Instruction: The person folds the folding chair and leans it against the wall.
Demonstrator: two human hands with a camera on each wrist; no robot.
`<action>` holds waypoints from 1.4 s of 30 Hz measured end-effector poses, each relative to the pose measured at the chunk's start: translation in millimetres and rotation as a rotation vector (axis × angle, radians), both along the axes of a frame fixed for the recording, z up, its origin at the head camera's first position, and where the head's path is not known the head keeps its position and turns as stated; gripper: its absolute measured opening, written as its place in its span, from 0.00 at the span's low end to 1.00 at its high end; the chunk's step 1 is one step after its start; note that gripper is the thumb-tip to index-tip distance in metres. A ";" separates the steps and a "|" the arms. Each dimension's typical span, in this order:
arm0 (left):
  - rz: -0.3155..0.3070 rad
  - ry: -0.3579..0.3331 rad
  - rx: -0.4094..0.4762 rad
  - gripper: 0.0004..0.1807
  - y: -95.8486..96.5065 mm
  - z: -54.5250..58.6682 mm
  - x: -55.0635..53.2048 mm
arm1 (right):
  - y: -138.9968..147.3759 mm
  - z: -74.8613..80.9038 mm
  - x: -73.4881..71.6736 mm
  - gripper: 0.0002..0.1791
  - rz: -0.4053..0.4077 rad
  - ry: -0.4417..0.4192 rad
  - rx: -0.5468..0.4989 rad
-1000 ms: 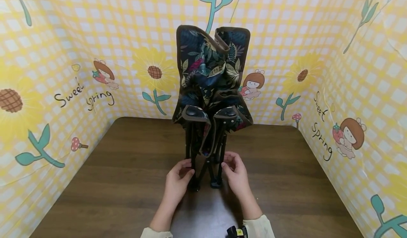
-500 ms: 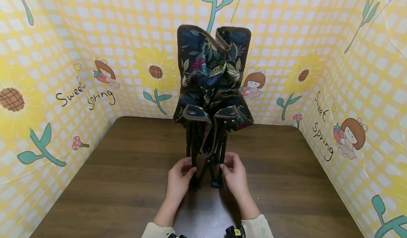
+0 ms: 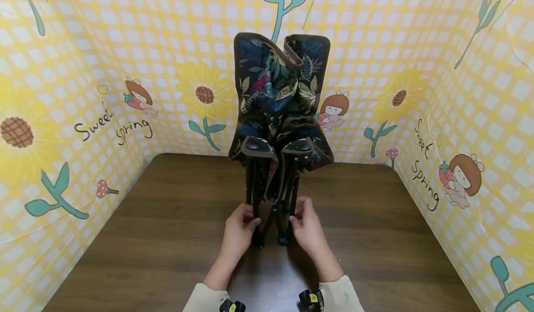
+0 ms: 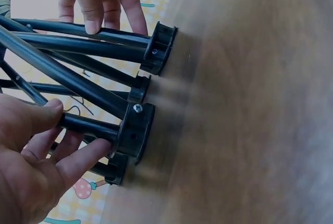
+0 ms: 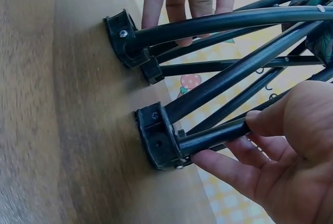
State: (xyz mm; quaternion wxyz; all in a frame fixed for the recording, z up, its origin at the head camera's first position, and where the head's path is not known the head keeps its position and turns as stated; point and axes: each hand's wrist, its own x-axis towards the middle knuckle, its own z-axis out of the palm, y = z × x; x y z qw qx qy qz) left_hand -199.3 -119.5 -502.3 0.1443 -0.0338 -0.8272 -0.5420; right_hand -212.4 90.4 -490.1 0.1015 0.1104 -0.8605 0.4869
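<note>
A folding camp chair (image 3: 279, 89) stands upright and mostly folded on the wooden table. Its dark fabric carries a leaf print with brown edging, and its black tube legs end in plastic feet (image 4: 136, 130). My left hand (image 3: 237, 231) pinches the near left leg low down, thumb in front and fingers around behind. On the other side, my right hand (image 3: 310, 228) holds the near right leg (image 5: 216, 135) between thumb and fingers, just above its foot. The legs cross between my hands, close together.
Yellow checked cloth (image 3: 167, 38) with sunflowers and cartoon figures walls in the back and both sides. The brown table (image 3: 158, 256) spreads out around the chair. Black wrist cameras (image 3: 310, 298) sit at both cream sleeves.
My left hand has moved slightly right and closed in more on its leg. The right hand's fingers have shifted a little along theirs. The chair stands nearly as before.
</note>
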 end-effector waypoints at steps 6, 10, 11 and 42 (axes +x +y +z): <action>-0.035 0.004 0.017 0.12 -2.8 -0.1 -9.0 | -1.2 0.3 -6.1 0.26 -0.016 0.013 0.022; -0.061 0.006 -0.007 0.12 -4.9 -1.8 -13.7 | -1.7 -2.0 -9.5 0.26 -0.025 0.003 0.018; -0.067 0.009 -0.015 0.12 -5.3 -2.4 -14.9 | -1.7 -2.6 -10.2 0.26 -0.025 0.003 0.020; -0.115 0.020 -0.050 0.09 -4.4 -12.0 -48.2 | 0.6 -14.1 -41.5 0.30 -0.084 0.041 0.069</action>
